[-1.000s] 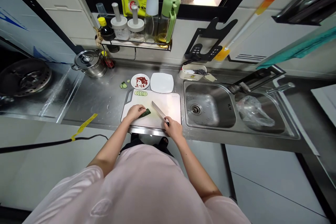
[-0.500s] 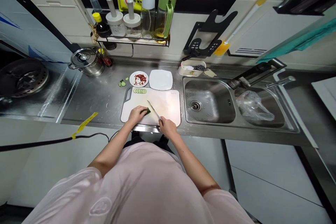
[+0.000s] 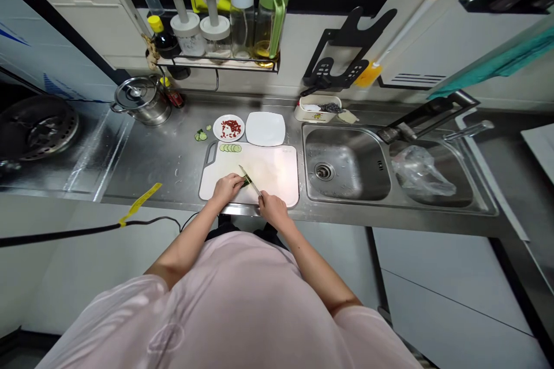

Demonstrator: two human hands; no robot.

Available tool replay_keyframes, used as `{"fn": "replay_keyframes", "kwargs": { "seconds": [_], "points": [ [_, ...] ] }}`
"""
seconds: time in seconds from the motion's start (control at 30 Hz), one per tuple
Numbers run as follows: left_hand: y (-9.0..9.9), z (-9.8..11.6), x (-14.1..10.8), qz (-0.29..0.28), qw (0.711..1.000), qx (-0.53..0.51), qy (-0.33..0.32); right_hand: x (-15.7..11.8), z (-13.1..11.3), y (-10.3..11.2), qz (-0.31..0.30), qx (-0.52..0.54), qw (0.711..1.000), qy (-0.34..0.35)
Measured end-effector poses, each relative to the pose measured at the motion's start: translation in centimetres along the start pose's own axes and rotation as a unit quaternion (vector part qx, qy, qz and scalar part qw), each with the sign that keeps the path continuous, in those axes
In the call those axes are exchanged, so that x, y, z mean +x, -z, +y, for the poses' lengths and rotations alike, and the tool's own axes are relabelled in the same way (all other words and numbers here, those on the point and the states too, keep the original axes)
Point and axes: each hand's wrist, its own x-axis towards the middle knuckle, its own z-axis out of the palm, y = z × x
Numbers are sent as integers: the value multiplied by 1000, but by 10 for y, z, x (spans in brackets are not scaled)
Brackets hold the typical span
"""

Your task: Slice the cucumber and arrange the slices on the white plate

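On the white cutting board (image 3: 277, 173), my left hand (image 3: 227, 189) is closed on a small dark green vegetable piece (image 3: 245, 183), mostly hidden by the fingers. My right hand (image 3: 272, 208) grips a knife (image 3: 251, 180) by its handle. The blade points up and to the left, touching or right beside the green piece. A row of pale green slices (image 3: 230, 148) lies at the board's upper left. Behind the board are a round plate (image 3: 217, 128) with chopped red bits and a white square plate (image 3: 265, 128).
Green scraps (image 3: 200, 135) lie left of the round plate. A lidded steel pot (image 3: 149, 106) stands at the back left. To the right is a double sink (image 3: 350, 167), with a plastic bag (image 3: 424, 172) in its right basin. A bottle rack (image 3: 220, 63) hangs above.
The knife has shifted slightly left, its blade now at the green piece instead of apart from it. My right hand has moved a little left with it. The view has shifted slightly.
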Motion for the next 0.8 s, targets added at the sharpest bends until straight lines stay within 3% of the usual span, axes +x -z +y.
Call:
{"fn": "replay_keyframes", "kwargs": {
  "seconds": [0.8],
  "points": [
    [-1, 0, 2, -8, 1000, 14, 6, -1, 0, -9, -4, -11, 1000, 10]
  ]
}}
